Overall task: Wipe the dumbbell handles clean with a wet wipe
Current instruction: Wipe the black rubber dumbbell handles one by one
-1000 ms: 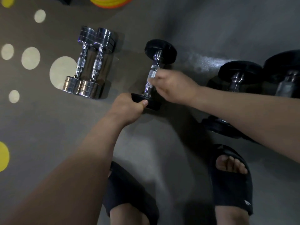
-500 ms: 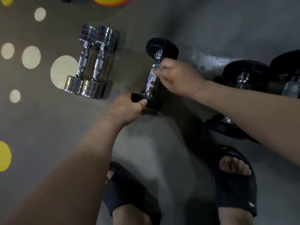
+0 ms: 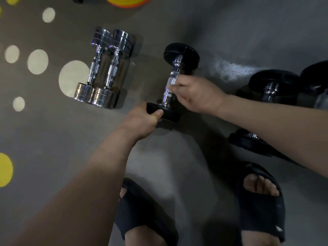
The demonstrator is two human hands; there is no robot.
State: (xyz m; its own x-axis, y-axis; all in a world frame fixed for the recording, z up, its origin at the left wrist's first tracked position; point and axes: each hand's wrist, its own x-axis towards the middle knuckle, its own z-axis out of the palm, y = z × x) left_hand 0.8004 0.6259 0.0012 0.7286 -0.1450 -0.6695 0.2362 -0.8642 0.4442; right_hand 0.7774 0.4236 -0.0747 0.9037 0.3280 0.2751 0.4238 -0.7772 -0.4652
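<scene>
A black dumbbell [image 3: 181, 54] with a chrome knurled handle [image 3: 174, 68] lies on the floor at the centre. My left hand [image 3: 142, 121] grips its near black end [image 3: 170, 115] and steadies it. My right hand [image 3: 197, 95] comes in from the right, and its curled fingers pinch the middle of the handle. A small pale patch at the blurred fingertips looks like the wet wipe [image 3: 172, 82]; most of it is hidden by the fingers.
Two chrome dumbbells [image 3: 104, 68] lie side by side to the left. More black dumbbells [image 3: 271, 86] sit at the right, partly under my right forearm. My feet in black sandals [image 3: 145, 210] [image 3: 260, 201] stand below. A yellow-orange object [image 3: 127, 1] is at the top edge.
My right hand slid along the handle toward the far end, then back toward the middle. My left hand kept its grip on the near end.
</scene>
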